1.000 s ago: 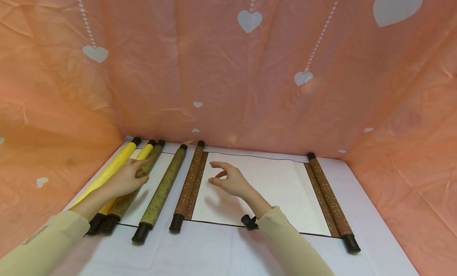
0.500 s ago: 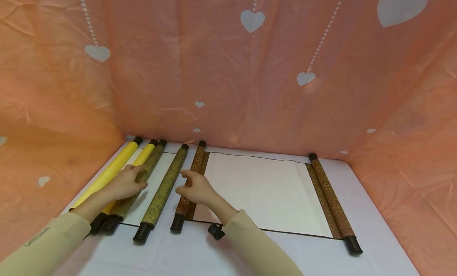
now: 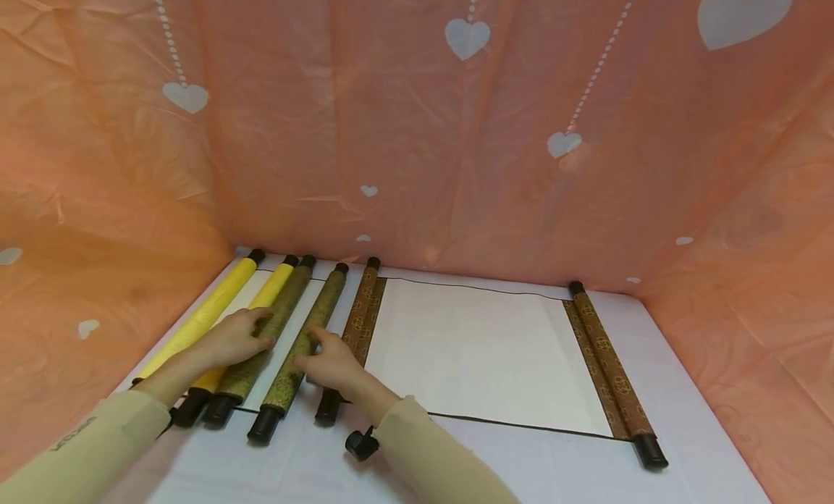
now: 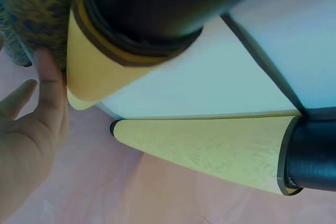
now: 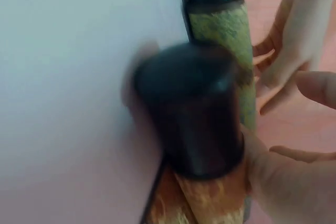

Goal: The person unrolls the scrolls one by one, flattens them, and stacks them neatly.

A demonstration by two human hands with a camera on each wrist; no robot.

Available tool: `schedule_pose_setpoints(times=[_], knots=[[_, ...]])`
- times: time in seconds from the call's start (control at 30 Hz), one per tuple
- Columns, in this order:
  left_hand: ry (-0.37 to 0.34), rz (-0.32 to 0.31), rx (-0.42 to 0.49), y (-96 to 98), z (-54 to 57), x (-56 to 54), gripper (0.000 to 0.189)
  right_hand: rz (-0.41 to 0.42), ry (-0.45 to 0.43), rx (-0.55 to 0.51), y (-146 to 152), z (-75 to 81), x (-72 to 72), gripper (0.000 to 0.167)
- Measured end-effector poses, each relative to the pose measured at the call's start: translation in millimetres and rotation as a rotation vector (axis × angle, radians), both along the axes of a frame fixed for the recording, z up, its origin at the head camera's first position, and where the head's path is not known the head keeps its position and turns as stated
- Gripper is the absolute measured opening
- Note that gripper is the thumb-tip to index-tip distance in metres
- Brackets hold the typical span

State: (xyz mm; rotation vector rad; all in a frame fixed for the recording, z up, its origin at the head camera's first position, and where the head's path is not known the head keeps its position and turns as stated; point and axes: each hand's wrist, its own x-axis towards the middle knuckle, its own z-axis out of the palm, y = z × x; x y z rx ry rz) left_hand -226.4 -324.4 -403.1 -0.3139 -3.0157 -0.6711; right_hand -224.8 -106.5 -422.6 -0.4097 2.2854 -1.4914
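A scroll with green patterned rollers and a white sheet lies left of centre in the head view. My left hand (image 3: pixel 239 336) is on its left green roller (image 3: pixel 280 326); in the left wrist view a nearly straight finger (image 4: pixel 50 85) touches the roller while the thumb stands apart. My right hand (image 3: pixel 334 363) reaches over the right green roller (image 3: pixel 321 312), fingers and thumb spread. The right wrist view shows these fingers beside the rollers, a blurred black end cap (image 5: pixel 191 108) in front. Right of the hands lies a brown-rollered scroll (image 3: pixel 482 352), its white sheet spread flat.
A yellow-rollered scroll (image 3: pixel 208 308) lies at the far left, its right yellow roller (image 3: pixel 274 285) alongside the left green one. Several scrolls share the white tablecloth (image 3: pixel 521 468). An orange curtain (image 3: pixel 417 142) with hearts encloses the back and sides.
My right hand has moved left from above the white sheet to the right green roller. The left green roller and adjacent yellow roller have shifted slightly right, along with my left hand.
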Motion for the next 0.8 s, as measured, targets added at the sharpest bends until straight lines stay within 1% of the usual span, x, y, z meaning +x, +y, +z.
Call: schedule_pose_setpoints(times=[0.07, 0.2, 0.3, 0.37, 0.43, 0.53, 0.63, 0.8], knots=[[-0.008, -0.001, 0.009, 0.7, 0.5, -0.5, 0.06, -0.004, -0.008, -0.018, -3.6, -1.3, 1.1, 0.069], [-0.019, 0.008, 0.005, 1.6, 1.3, 0.4, 0.059, -0.007, -0.064, -0.085, -10.1, -4.4, 1.0, 0.072], [-0.069, 0.013, 0.013, 2.7, 0.4, 2.6, 0.061, -0.002, -0.117, -0.128, -14.9, -5.7, 1.8, 0.07], [-0.116, 0.013, 0.029, 3.7, -0.6, 4.2, 0.063, -0.001, -0.136, -0.137, -17.3, -5.5, 2.6, 0.069], [-0.147, 0.012, 0.043, 4.9, -1.3, 5.9, 0.065, 0.001, -0.156, -0.155, -19.3, -5.3, 3.0, 0.068], [-0.138, 0.013, 0.044, 6.4, -2.1, 7.3, 0.066, -0.002, -0.171, -0.171, -21.0, -4.9, 2.7, 0.068], [-0.121, 0.025, 0.045, 7.9, -2.5, 7.7, 0.065, 0.001, -0.17, -0.176, -22.4, -4.7, 2.5, 0.07], [-0.145, 0.061, 0.096, 11.4, -3.6, 9.2, 0.066, -0.029, -0.095, -0.08, -25.4, -5.9, 4.0, 0.075]])
